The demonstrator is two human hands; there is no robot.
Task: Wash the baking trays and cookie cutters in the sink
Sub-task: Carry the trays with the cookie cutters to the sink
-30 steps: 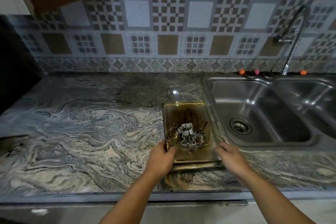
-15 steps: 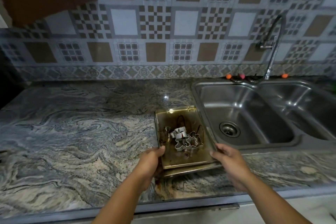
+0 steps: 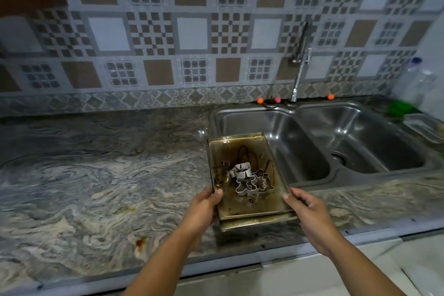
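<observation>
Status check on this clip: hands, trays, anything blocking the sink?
Left hand and right hand grip stacked baking trays. Cookie cutters inside top tray. Sink basin unobstructed.

Single head cam, angled fwd and down, close over countertop point(image 3: 96, 175), sink point(image 3: 312, 113)

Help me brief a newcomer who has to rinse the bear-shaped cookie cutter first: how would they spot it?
Find the steel double sink; at its left edge both hands hold stacked greasy baking trays. A cluster of metal cookie cutters lies on the top tray. The bear-shaped cookie cutter is the one nearest the person, a shiny outline with round ears, unlike the sauce-smeared bands behind it.
</observation>
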